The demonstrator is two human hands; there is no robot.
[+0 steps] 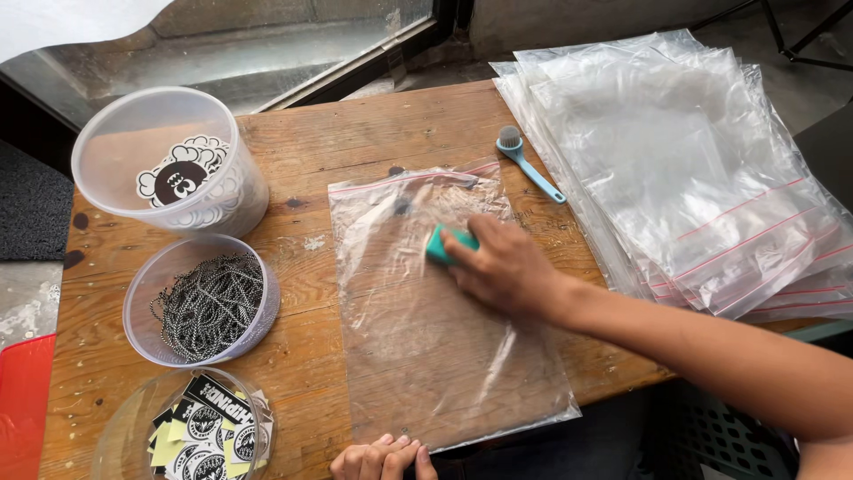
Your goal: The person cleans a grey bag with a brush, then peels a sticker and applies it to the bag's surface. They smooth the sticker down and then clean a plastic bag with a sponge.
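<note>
Plastic film is what both hands are working on: 1 clear zip-seal bag (435, 311) lies flat on the wooden worktop (311, 151), its red-lined seal at the far end and its open side edges reaching to the near edge. The right hand (502, 267) presses down on the middle of the bag, fingers closed around a small teal block (444, 244) — only a corner of it shows, so I cannot tell what it is. The left hand (382, 460) sits at the near edge with fingers curled under, knuckles touching the bag's lower border; whether it pinches the film is hidden.

The bag looks light, limp and slippery, likely to slide or wrinkle under a push, so pinning an edge or taking hold at the stiffer seal strip would serve best.

Just beyond the bag lies a small blue brush (529, 164). To the right, a stack of similar clear bags (693, 169) overhangs the worktop. On the left stand 3 round clear tubs: 1 with a cartoon sticker (169, 160), 1 with ball chains (209, 302), 1 with printed cards (200, 431).
</note>
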